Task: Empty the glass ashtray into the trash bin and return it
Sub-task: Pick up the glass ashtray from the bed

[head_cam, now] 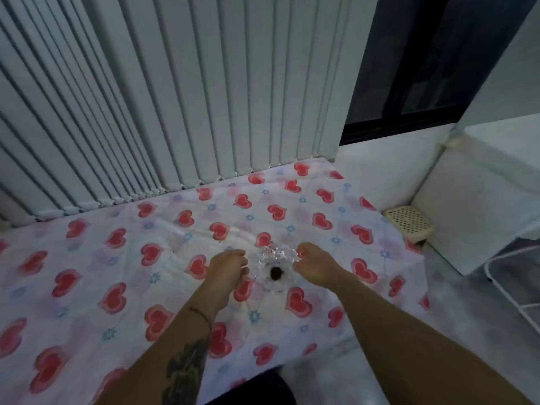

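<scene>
A clear cut-glass ashtray (273,266) stands on a table covered with a white cloth printed with red hearts (122,276). A small dark brown lump lies in the ashtray's middle. My left hand (228,268) is at the ashtray's left side and my right hand (317,266) at its right side, fingers curled toward the rim. Whether the fingers touch the glass cannot be told. No trash bin shows clearly in view.
White vertical blinds (175,97) hang behind the table. A beige perforated basket (409,223) sits on the floor at the table's right end, beside a white cabinet (479,206). A white wire frame (514,276) stands at far right. A dark window is at upper right.
</scene>
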{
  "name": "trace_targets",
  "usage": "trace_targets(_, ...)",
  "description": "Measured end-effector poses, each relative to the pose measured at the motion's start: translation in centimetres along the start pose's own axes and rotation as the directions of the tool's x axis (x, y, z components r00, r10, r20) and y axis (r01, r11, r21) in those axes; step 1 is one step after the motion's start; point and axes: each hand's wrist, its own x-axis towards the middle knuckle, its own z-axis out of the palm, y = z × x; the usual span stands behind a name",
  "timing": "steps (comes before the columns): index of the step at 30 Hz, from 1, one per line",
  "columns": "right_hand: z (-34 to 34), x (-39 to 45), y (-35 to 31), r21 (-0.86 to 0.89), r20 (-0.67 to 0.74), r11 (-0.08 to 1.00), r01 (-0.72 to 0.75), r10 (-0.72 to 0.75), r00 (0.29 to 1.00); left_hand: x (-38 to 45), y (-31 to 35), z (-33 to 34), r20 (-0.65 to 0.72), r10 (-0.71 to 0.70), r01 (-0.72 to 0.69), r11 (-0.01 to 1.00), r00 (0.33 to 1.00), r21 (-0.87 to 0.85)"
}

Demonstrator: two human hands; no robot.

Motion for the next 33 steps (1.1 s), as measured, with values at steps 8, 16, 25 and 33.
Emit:
trace_targets(8,2.5,5.7,2.2,0.129,0.03,0.988,-0.09,0.086,0.996,4.7,-3.3,3.8,-0.04,0.014,-0.002,0.954,0.999,0.301)
trace_targets(16,5.4,5.7,2.8,0.068,0.026,0.998,-0.004,0.002,1.0,3.6,-4.4,4.8,-0.174,0.179,-0.07,0.864,0.968,0.498)
trace_targets(25,5.8,-4.1,0.8,0.317,0.146,0.949,-0.001,-0.048,0.988,-2.6,-6.4,-0.3,-0.118,0.238,-0.145,0.843,0.964,0.517)
trace_targets(33,12.2,-16.3,-1.4,0.53,0.07,0.847,-0.028,-0.011,0.998,-10.7,-10.4,-9.4,0.062,0.353,-0.332,0.788,0.934,0.519)
